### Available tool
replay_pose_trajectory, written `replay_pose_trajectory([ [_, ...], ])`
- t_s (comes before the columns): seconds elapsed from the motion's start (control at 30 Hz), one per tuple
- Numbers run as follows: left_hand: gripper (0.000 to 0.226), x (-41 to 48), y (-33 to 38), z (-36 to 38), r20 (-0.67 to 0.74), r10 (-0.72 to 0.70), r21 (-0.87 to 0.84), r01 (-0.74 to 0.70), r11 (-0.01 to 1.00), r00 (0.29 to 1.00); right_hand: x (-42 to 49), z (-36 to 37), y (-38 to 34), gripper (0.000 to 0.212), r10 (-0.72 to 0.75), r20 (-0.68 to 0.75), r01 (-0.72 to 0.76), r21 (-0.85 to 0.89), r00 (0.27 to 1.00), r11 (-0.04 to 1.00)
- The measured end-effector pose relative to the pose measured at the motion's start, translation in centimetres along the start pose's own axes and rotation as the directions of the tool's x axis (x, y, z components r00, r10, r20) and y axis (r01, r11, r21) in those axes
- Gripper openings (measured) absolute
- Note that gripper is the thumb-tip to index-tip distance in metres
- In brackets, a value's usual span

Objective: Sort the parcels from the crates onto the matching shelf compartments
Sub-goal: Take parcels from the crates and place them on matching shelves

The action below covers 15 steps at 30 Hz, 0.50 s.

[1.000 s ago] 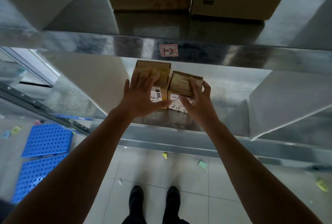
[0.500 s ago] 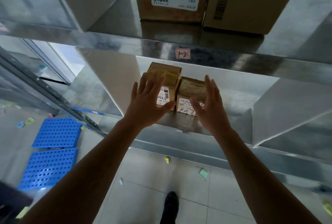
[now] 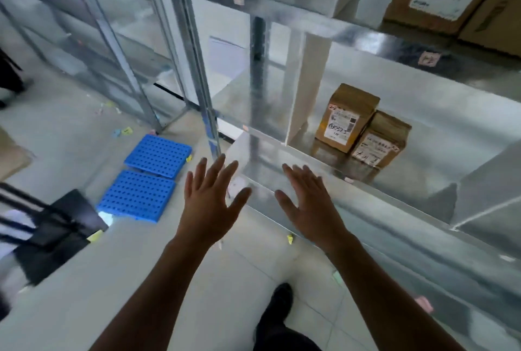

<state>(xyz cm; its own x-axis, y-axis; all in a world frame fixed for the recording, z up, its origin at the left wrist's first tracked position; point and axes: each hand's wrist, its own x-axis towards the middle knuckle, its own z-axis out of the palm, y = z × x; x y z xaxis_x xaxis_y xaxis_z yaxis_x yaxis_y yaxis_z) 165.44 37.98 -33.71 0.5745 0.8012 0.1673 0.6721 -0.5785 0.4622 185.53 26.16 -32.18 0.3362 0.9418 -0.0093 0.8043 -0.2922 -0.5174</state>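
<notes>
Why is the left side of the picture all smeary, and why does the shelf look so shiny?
In the head view, motion blur smears the left side, worst on the shelf posts and the dark striped thing. In the same view the metal shelf gives pale glare and a faint reflection under the taller parcel. The left hand and right hand look sharper.

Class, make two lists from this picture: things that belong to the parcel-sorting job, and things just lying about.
Job in hand: taller parcel; shorter parcel beside it; metal shelf; pink label; left hand and right hand, both empty.

Lying about: blue perforated panels and yellow paper scrap, on the floor.
</notes>
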Motion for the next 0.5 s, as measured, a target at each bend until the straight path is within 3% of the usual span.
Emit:
replay_pose_trajectory([
  [0.2, 0.071, -14.8, -9.5, -6.9, -0.091, -0.316, 0.037, 0.32, 0.947, 0.945, -3.9, 8.9, -12.3, 0.065, -0.22, 0.196, 0.242, -0.099, 0.956, 0.965],
  [0.37, 0.071, -26.7, -15.8, -11.4, -0.159, -0.578, 0.011, 0.587, 0.809, 0.8, -7.8, 16.3, -21.5, 0.066, -0.362, 0.352, 0.415, -0.088, 0.863, 0.905],
  [0.5, 0.072, -32.8, -19.0, -14.2, -0.237, -0.702, -0.068, 0.71, 0.701, 0.671, -9.5, 20.1, -28.2, 0.065, -0.458, 0.451, 0.526, -0.03, 0.766, 0.85],
])
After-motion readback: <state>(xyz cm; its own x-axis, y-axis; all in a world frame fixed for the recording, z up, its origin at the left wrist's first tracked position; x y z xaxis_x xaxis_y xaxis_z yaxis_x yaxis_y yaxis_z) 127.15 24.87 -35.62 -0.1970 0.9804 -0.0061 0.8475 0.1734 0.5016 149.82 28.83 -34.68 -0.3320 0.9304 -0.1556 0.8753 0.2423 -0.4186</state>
